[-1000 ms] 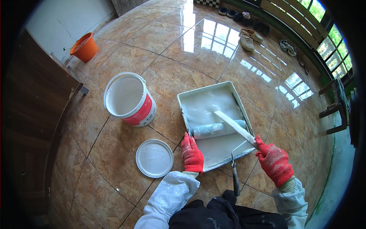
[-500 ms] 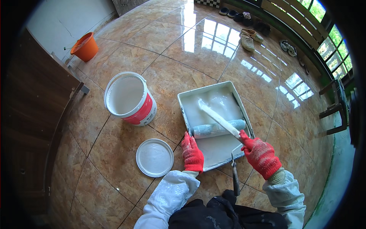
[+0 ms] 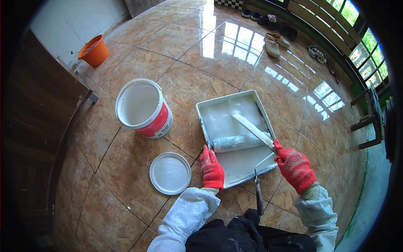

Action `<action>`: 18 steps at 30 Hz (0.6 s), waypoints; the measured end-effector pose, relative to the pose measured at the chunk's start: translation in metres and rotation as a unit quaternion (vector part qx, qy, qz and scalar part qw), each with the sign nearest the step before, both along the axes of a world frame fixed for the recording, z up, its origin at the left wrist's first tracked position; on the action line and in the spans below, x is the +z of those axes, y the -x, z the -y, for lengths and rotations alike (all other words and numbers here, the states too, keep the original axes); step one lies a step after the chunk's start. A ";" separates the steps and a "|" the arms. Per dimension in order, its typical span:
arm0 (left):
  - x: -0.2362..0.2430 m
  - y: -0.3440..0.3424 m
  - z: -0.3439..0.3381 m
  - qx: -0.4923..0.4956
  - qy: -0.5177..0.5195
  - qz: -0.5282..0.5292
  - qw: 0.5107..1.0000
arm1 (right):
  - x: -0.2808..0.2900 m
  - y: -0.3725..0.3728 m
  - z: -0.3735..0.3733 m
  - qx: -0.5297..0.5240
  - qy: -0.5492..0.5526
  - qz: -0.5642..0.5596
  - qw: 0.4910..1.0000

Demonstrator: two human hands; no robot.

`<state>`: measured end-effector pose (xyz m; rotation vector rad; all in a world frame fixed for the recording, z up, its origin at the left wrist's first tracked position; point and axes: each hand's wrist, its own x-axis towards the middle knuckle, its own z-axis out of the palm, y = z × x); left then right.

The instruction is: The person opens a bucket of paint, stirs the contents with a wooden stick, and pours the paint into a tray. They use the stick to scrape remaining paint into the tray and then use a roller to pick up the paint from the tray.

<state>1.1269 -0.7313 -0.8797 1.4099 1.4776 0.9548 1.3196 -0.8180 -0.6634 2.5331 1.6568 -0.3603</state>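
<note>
A paint tray [image 3: 202, 123] holding white paint lies on the floor before me. My left hand [image 3: 212, 169], in a red glove, grips its left edge near the front. In my red-gloved right hand [image 3: 295, 169] is a paint-coated stir stick [image 3: 253, 129], slanting over the tray with its far end at the paint. Beneath the stick, a pale blue paint roller [image 3: 231, 144] rests across the tray. Its dark handle [image 3: 259, 197] sticks out over the front edge toward me. Left of the tray stand an uncovered white and red paint bucket [image 3: 158, 123] and, flat on the floor, its round lid [image 3: 170, 173].
An orange bucket [image 3: 94, 52] stands by the wall at the far left. Dark wooden furniture [image 3: 37, 109] fills the left side. Several shoes [image 3: 273, 47] line the far right, below a slatted bench [image 3: 325, 23]. A dark wooden chair [image 3: 371, 119] is at the right.
My right hand has moved right and slightly nearer to me, drawing the stick's far end rightward across the paint. My left hand has stayed on the tray's edge.
</note>
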 end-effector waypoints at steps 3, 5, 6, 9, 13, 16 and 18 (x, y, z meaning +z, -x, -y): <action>-0.001 0.001 0.000 0.003 -0.004 0.002 1.000 | -0.012 0.008 -0.009 0.014 0.001 -0.032 0.999; -0.001 0.001 0.000 0.004 -0.002 0.008 1.000 | -0.016 0.015 -0.012 0.024 -0.001 -0.040 0.999; -0.002 0.002 0.000 0.003 -0.009 -0.002 1.000 | -0.017 0.019 -0.011 0.034 -0.002 -0.049 0.998; -0.003 0.001 -0.001 0.001 -0.011 -0.007 1.000 | -0.013 0.027 -0.009 0.062 -0.006 -0.049 0.997; -0.002 0.002 -0.001 0.002 -0.013 -0.022 1.000 | 0.000 0.024 0.000 0.069 0.021 -0.058 0.996; 0.002 0.001 0.001 0.000 0.000 -0.018 1.000 | 0.012 0.016 0.002 0.051 0.036 -0.054 0.997; -0.001 0.002 0.000 0.001 -0.006 -0.011 1.000 | 0.011 0.010 0.001 0.031 0.027 -0.015 0.999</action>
